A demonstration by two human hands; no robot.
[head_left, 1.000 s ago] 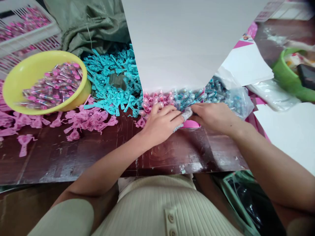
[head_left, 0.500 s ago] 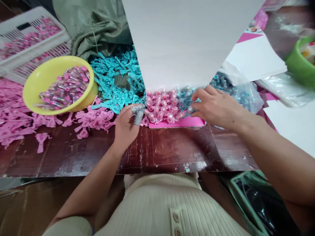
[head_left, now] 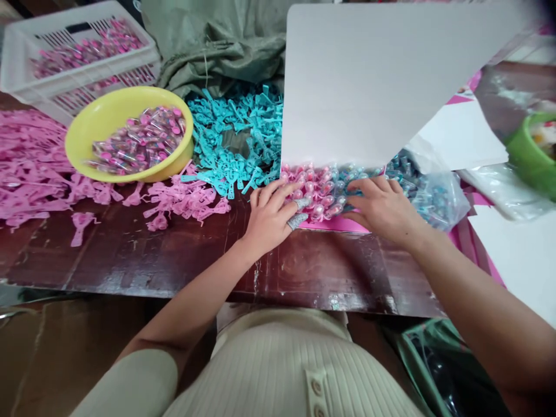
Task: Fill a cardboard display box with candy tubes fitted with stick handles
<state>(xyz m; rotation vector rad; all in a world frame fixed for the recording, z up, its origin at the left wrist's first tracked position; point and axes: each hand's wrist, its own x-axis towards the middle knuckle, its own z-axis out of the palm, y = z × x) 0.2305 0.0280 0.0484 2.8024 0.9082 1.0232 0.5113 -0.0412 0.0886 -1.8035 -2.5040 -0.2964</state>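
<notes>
Both forearms extended forward over the near edge of the dark wooden desk (head_left: 130, 260), converging toward the centre. The left hand (head_left: 271, 217) lay palm down with its fingers spread and slightly bent; two of its fingers wore grey fingertip covers (head_left: 299, 213). Its fingertips rested on the pink capsules (head_left: 310, 188) at the left end of the row. The right hand (head_left: 382, 208) also lay palm down, fingers loosely curled and pointing left, touching the capsules where the pink ones met the blue capsules (head_left: 362, 172). Neither hand was closed around anything; both pressed flat on the row. The capsules sat on a pink card (head_left: 334, 225), just under the lower edge of a raised white sheet (head_left: 369, 87). A clear bag (head_left: 438, 197) lay just right of the right hand. Left of the left hand were pink plastic pieces (head_left: 182, 200), then turquoise plastic pieces (head_left: 234, 139) behind them. A yellow bowl (head_left: 95, 116) holding wrapped pink items stood farther left, with a white crate (head_left: 26, 52) behind it.
</notes>
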